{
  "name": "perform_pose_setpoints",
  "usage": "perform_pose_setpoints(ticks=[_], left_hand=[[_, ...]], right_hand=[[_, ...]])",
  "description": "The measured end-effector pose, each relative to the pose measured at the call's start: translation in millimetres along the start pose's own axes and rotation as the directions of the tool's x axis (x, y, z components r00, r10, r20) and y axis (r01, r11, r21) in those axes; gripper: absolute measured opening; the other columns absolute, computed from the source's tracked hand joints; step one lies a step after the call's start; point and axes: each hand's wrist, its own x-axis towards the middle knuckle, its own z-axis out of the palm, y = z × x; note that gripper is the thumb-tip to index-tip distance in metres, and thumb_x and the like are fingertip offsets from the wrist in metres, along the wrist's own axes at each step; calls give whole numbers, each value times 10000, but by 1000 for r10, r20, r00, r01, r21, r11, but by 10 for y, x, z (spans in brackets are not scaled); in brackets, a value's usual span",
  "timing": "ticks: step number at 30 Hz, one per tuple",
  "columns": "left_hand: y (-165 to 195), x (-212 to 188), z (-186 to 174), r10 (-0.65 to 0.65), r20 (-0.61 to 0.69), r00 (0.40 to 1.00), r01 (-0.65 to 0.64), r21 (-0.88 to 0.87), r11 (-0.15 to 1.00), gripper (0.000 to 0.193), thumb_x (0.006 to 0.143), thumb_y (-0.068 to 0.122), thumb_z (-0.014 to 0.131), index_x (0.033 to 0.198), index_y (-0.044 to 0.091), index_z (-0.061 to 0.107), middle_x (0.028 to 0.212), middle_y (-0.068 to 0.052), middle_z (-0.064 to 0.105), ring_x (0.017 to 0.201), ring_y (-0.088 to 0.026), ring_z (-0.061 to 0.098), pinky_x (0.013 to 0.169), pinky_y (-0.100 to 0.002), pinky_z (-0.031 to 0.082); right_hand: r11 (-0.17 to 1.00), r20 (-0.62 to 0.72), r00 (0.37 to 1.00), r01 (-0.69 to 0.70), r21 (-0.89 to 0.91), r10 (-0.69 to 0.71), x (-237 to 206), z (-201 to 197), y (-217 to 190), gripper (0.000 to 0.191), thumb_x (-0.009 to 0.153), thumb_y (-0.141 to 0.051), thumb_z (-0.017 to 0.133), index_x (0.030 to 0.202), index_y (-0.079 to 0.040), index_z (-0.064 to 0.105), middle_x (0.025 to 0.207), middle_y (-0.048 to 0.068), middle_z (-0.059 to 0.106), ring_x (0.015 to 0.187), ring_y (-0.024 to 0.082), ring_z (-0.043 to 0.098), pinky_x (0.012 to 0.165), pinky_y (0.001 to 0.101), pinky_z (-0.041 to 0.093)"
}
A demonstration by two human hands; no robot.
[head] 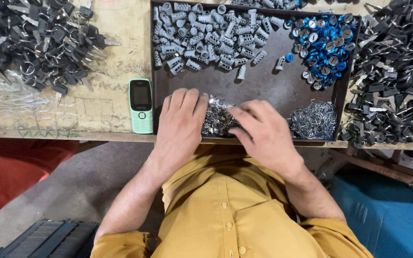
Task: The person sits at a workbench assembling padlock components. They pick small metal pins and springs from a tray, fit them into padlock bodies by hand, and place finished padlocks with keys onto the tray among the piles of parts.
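Head view, landmark: the dark tray (283,95) on the worn workbench (115,48).
Left hand (180,126): lies palm down at the tray's near edge, fingers loosely spread and closed on nothing, fingertips touching the left side of the small metal parts heap (217,119).
Right hand (264,131): also at the near edge, fingers bent down into the right side of that heap; whether they pinch a piece I cannot tell.
Small metal parts heap: sits inside the tray at its near middle, between the two hands.
Grey cylinders (206,36): a loose spread in the tray's far left part.
Blue caps (326,48): heaped in the tray's far right corner.
Wire clips (314,120): a pile in the near right corner.
Black-headed keys (39,40): heaped left of the tray; a second heap (393,71) lies right of it.
Green phone (141,105): just left of the tray.
Progress: as I judge it, sorting or picking only; no assembled piece shows, and every pile looks full.
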Motion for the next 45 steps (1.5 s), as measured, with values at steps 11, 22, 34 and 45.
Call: perform_pose_setpoints(ticks=[11, 22, 34, 45], left_hand=[[38, -253, -75, -135, -86, 987, 136, 1, 991, 556, 732, -79, 595, 1288, -77, 598, 1224, -178, 553, 1174, -346, 512, 998, -450, 433], [106, -182, -62, -140, -28, 990, 136, -114, 984, 544, 737, -88, 590, 1281, -73, 612, 1130, -161, 569, 1063, -324, 526, 956, -415, 466], [119, 153, 66, 114, 27, 993, -111, -93, 989, 291, 852, 74, 586, 1113, -45, 636, 1067, -116, 542, 1018, -292, 507, 871, -408, 449], [141, 248, 96, 176, 9, 984, -174, -106, 979, 264, 848, 93, 603, 1083, -21, 636, 1037, -116, 544, 1025, -292, 514, 866, -417, 442]], right_hand=[[995, -57, 998, 15, 101, -9, -39, 82, -40, 190, 845, -1, 782, 1018, -57, 726, 971, 72, 676, 855, 282, 661, 718, 374, 531], [980, -84, 995, -44, 193, 61, -30, 61, -57, 180, 877, 46, 759, 1035, -23, 710, 952, 108, 691, 799, 222, 691, 673, 308, 545], [957, -146, 972, -145, 249, 186, -164, -43, -26, 211, 850, 103, 735, 1026, -7, 700, 992, 126, 696, 738, 170, 660, 664, 271, 524], [945, -215, 959, -115, 305, 186, -181, -50, 17, 220, 882, 143, 732, 1052, 9, 694, 968, 128, 710, 867, 217, 707, 782, 303, 556]])
